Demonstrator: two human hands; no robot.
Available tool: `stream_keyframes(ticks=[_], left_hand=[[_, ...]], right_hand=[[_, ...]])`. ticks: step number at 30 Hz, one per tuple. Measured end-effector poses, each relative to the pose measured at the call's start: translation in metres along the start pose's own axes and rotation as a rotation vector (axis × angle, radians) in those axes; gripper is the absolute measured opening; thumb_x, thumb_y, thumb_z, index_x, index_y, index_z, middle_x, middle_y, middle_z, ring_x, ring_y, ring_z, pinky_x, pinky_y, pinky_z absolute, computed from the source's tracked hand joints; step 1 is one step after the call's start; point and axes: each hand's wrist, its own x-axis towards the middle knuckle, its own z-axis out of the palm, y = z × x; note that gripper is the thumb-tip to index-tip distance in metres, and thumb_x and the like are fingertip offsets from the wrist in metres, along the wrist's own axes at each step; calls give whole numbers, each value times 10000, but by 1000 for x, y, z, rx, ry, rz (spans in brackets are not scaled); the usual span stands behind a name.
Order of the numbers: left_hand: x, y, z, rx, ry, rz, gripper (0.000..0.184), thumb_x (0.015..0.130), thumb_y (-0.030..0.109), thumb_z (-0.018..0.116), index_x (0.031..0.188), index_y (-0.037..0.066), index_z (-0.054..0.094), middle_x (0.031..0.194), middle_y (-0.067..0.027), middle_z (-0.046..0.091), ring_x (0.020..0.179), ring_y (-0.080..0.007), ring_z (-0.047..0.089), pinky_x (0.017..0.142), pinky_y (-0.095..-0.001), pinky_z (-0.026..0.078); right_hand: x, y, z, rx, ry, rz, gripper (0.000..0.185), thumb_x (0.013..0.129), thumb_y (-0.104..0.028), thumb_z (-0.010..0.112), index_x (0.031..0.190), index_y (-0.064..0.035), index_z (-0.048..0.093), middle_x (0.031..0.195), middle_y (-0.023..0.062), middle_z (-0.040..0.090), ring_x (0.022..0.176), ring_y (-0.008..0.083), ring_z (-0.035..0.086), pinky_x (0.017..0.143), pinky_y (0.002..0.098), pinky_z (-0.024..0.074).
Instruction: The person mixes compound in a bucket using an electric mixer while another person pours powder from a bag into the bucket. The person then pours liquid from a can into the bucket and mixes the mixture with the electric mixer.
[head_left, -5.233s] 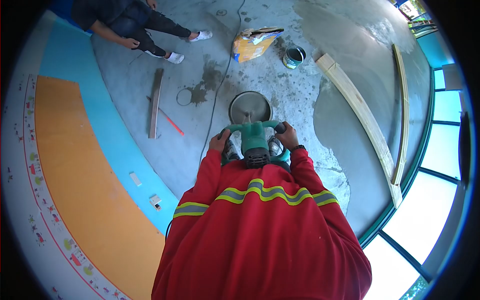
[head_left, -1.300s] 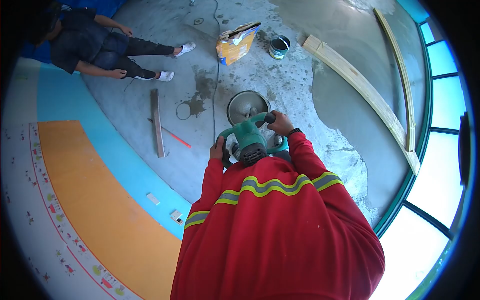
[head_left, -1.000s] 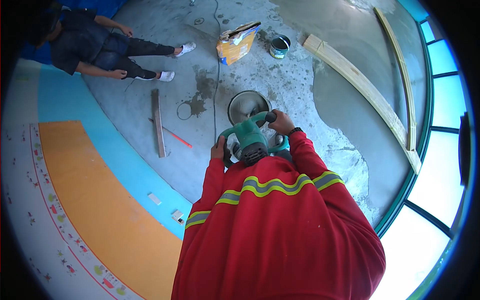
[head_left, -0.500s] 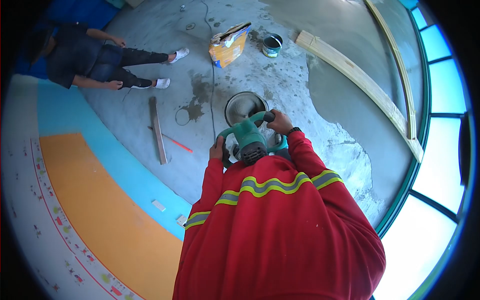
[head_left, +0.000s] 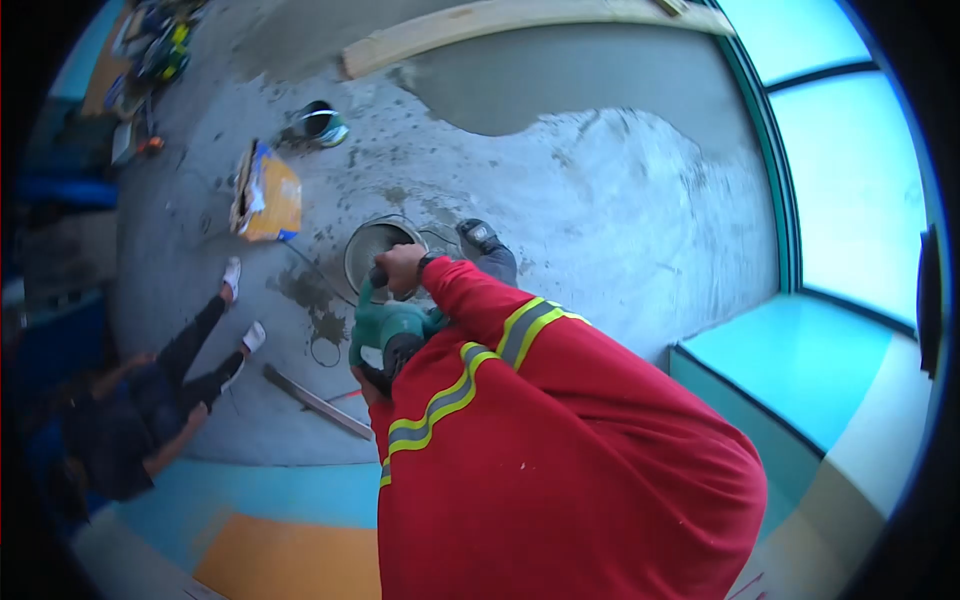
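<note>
A green and black handheld power mixer (head_left: 388,325) is held close against the front of my red jacket. My right hand (head_left: 403,266) wraps round the black grip on its far side. Low on the near side, my left hand (head_left: 366,384) is at the other handle, mostly hidden by the mixer and my sleeve. Just beyond the mixer stands a round bucket (head_left: 352,262) with wet grey mix inside. The mixer's lower end is hidden from view.
An orange and blue torn bag (head_left: 272,200) and a dark green pail (head_left: 322,124) stand on the floor. A wooden plank (head_left: 520,18) borders smooth wet screed (head_left: 560,75). At left is another person (head_left: 130,420). A narrow bar (head_left: 315,400) lies near the wall.
My view has swung round to the right, so the bag, pail and person appear lower and further left. My foot now shows beside the bucket. Both hands stay at the mixer.
</note>
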Motion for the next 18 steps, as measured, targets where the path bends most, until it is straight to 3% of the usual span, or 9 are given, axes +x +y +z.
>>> stream_keyframes(ticks=[7, 18], left_hand=[[34, 9, -36, -41, -76, -139, 710, 796, 738, 522, 1058, 79, 556, 672, -87, 551, 574, -229, 574, 532, -383, 493], [62, 18, -67, -44, -145, -188, 728, 795, 745, 515, 1105, 87, 534, 686, -94, 559, 584, -236, 578, 550, -389, 504]], right_hand=[[-16, 6, 24, 153, 119, 52, 315, 707, -268, 645, 995, -142, 667, 928, 138, 689, 894, 332, 665, 763, 450, 534], [-29, -3, 47, 199, 187, 86, 297, 722, -281, 644, 978, -132, 657, 914, 146, 686, 883, 342, 662, 758, 462, 529]])
